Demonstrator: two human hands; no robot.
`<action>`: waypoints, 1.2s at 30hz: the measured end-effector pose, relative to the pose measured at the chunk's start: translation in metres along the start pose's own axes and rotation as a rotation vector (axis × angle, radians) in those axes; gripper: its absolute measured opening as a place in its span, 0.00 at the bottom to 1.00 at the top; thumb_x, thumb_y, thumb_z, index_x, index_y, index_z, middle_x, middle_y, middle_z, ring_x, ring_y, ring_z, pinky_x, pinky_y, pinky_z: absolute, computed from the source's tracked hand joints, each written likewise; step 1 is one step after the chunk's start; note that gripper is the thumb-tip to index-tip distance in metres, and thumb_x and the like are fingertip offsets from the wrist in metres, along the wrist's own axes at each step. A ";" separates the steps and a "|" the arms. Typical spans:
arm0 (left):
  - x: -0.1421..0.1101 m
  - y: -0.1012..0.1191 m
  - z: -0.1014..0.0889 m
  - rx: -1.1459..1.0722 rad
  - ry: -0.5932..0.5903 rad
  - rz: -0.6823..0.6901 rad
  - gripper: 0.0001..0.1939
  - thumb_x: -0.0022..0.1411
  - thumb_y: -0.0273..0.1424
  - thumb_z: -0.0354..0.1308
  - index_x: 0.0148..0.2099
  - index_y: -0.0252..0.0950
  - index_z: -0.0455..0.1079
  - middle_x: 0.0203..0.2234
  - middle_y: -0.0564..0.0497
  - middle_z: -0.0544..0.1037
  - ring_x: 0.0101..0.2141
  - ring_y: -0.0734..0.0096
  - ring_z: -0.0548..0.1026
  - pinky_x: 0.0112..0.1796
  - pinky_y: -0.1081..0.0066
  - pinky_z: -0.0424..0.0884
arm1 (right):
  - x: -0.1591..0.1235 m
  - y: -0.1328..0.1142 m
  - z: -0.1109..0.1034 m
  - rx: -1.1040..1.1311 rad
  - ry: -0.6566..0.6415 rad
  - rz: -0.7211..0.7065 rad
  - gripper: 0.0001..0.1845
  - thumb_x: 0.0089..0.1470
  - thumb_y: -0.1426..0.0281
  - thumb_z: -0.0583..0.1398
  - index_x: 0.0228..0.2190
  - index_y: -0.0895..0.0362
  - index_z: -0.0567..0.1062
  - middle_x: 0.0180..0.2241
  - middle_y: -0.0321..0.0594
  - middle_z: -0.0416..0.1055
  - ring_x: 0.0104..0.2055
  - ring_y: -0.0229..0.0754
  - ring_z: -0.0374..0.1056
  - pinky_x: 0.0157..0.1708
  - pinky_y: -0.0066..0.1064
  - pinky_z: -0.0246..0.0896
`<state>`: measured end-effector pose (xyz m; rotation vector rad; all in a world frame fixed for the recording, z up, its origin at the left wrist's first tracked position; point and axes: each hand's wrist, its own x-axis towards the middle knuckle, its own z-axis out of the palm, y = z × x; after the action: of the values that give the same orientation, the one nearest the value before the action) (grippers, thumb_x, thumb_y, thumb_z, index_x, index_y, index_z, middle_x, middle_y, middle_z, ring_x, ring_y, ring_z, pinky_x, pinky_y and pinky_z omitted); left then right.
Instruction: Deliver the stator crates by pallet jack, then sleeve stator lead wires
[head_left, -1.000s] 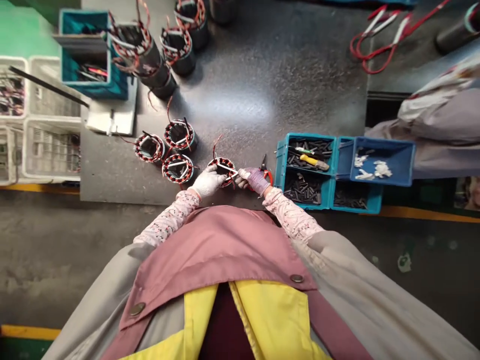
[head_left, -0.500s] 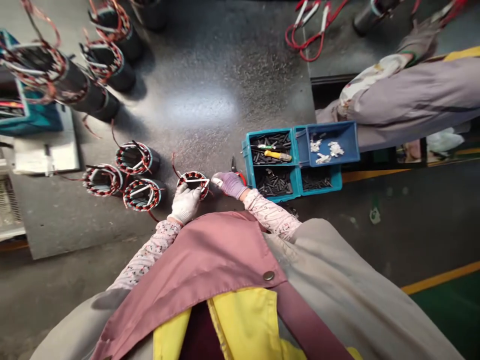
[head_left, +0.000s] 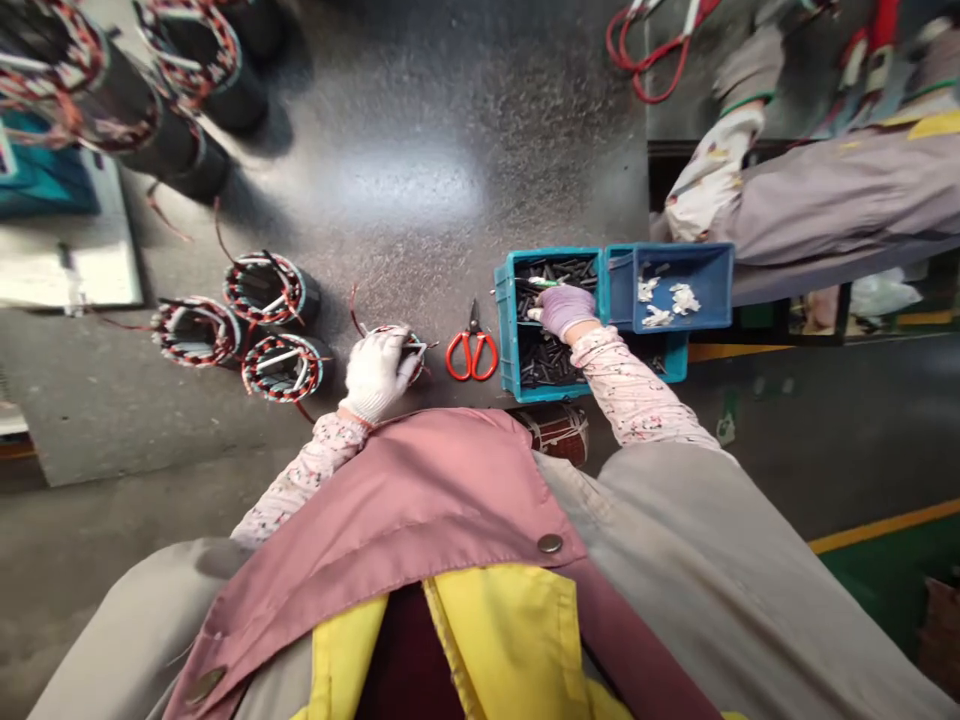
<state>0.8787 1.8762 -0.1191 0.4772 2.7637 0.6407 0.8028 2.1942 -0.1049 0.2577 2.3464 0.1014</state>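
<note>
My left hand (head_left: 373,378), in a white glove, is closed over the top of a small motor stator (head_left: 395,330) with red and black windings and covers most of it. A white tube end sticks out by the fingertips. In a purple glove, my right hand (head_left: 568,309) reaches into the upper left compartment of the teal parts bin (head_left: 507,345). Its fingers are bunched among short black tubes (head_left: 574,270); whatever they pinch is hidden under the hand. Red-handled scissors (head_left: 473,328) lie between the stator and the bin.
A blue tray (head_left: 679,315) with white scraps sits on the bin's right side. Three stators (head_left: 281,368) stand to the left, with larger ones (head_left: 225,90) behind. A co-worker's arm (head_left: 720,165) and red cords (head_left: 637,70) are at the upper right.
My right hand has moved right from beside the stator into the bin, uncovering the scissors. My left hand has shifted farther over the stator. The co-worker's arm has moved too.
</note>
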 end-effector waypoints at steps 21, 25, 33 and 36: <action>0.021 0.008 0.034 -0.104 0.014 0.058 0.18 0.66 0.40 0.53 0.51 0.38 0.76 0.53 0.45 0.75 0.49 0.52 0.67 0.51 0.53 0.64 | -0.039 -0.083 0.054 1.247 -0.216 -0.261 0.14 0.50 0.64 0.66 0.36 0.62 0.77 0.19 0.32 0.67 0.19 0.33 0.62 0.18 0.23 0.57; 0.020 0.008 0.036 -0.121 0.036 0.061 0.18 0.66 0.39 0.53 0.51 0.37 0.77 0.53 0.45 0.75 0.49 0.51 0.67 0.50 0.53 0.65 | -0.028 -0.085 0.056 1.280 -0.307 -0.277 0.18 0.42 0.61 0.70 0.32 0.62 0.78 0.19 0.34 0.68 0.20 0.33 0.63 0.20 0.24 0.60; 0.021 0.008 0.042 -0.142 0.030 0.056 0.17 0.65 0.38 0.52 0.49 0.38 0.77 0.52 0.45 0.76 0.48 0.51 0.68 0.48 0.51 0.65 | -0.027 -0.085 0.058 0.897 -0.067 -0.560 0.13 0.48 0.65 0.64 0.34 0.60 0.82 0.34 0.43 0.78 0.38 0.46 0.74 0.42 0.37 0.71; 0.021 0.009 0.043 -0.154 0.037 0.045 0.17 0.66 0.37 0.52 0.48 0.37 0.78 0.52 0.44 0.76 0.48 0.51 0.68 0.48 0.51 0.65 | -0.030 -0.092 0.060 0.808 -0.059 -0.565 0.11 0.50 0.68 0.63 0.34 0.60 0.82 0.37 0.45 0.79 0.41 0.49 0.75 0.45 0.38 0.71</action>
<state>0.8754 1.9080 -0.1563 0.4993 2.7175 0.8739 0.8510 2.0974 -0.1405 -0.0317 2.1976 -1.1162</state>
